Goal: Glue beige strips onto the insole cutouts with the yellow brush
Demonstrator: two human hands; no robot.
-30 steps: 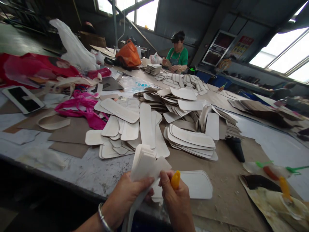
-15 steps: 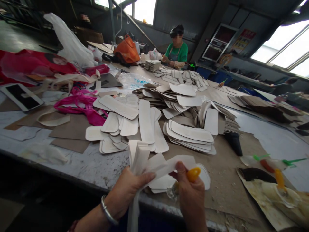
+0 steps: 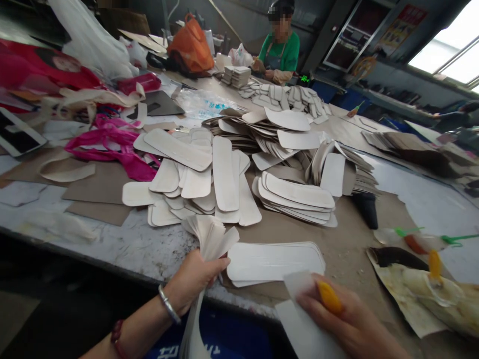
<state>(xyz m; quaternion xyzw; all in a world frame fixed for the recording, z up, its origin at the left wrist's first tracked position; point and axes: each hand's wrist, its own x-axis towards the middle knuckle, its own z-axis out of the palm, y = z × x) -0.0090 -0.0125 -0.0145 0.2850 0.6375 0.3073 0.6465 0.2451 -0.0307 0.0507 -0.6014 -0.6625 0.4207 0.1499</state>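
Note:
My left hand (image 3: 197, 280) is closed round a bundle of thin white strips (image 3: 211, 237); their upper ends fan out above the fist and their long tails hang below the table edge. In my right hand (image 3: 346, 311), a single white strip (image 3: 299, 286) is pinched between thumb and fingers. The yellow handle (image 3: 330, 298) of a tool is also gripped there; its working end is hidden. Between the hands, on the table, lies a small stack of long white rounded pieces (image 3: 275, 262), touched or nearly touched by my left thumb.
Piles of white rounded pieces (image 3: 224, 172) and a neat stack (image 3: 297, 197) lie beyond my hands. Pink cloth (image 3: 112, 144) and bags are at left. A black cone (image 3: 365, 209) and a glue-stained container with a yellow handle (image 3: 434, 267) stand right. A person in green (image 3: 290, 52) works opposite.
My right hand has moved right and down, drawing one strip away from the bundle in my left hand. The white stack between my hands is now uncovered. The view has shifted slightly.

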